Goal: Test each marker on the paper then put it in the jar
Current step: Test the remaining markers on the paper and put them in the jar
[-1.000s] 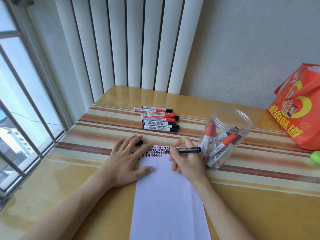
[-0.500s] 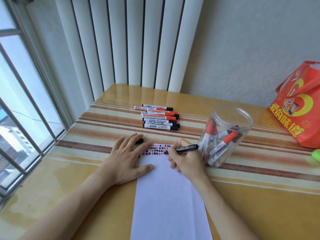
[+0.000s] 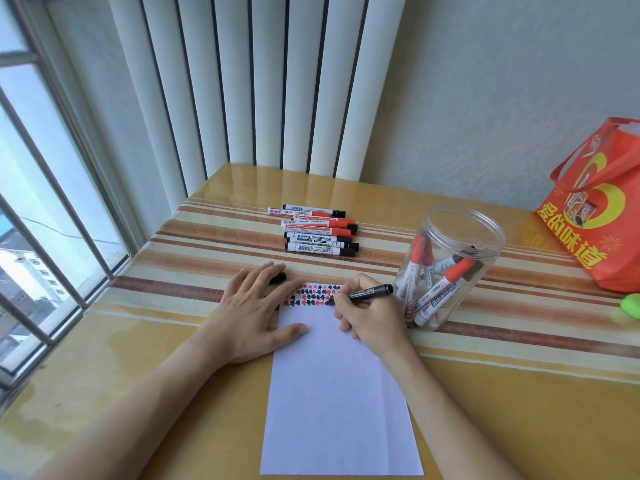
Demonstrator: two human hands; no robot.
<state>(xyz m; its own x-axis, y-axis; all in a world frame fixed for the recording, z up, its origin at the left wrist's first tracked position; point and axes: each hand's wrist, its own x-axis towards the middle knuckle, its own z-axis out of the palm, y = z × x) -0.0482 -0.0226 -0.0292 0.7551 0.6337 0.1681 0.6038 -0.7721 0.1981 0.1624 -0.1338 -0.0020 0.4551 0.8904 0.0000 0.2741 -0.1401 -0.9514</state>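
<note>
From the head camera we see the right hand (image 3: 372, 318) pinching a black marker (image 3: 367, 293) between thumb and curled fingers. The marker's long axis runs left to right, slightly tilted: its tip points left and down onto the far end of the white paper (image 3: 339, 393), and its blunt end points right towards the jar (image 3: 450, 268). The tip touches the paper at the right end of rows of small red and black marks (image 3: 311, 295).

The left hand (image 3: 256, 317) lies flat with fingers spread, pressing the paper's far left corner; a black cap (image 3: 278, 278) shows just beyond its fingers.

The clear jar stands upright just right of the right hand, with several red and black markers leaning inside. Farther off, a row of untested markers (image 3: 318, 232) lies on the striped table (image 3: 173, 258), their long axes left to right, caps to the right.

At the far right we see an orange bag (image 3: 599, 216) and, nearer, a green object (image 3: 632, 304) cut by the frame edge.
</note>
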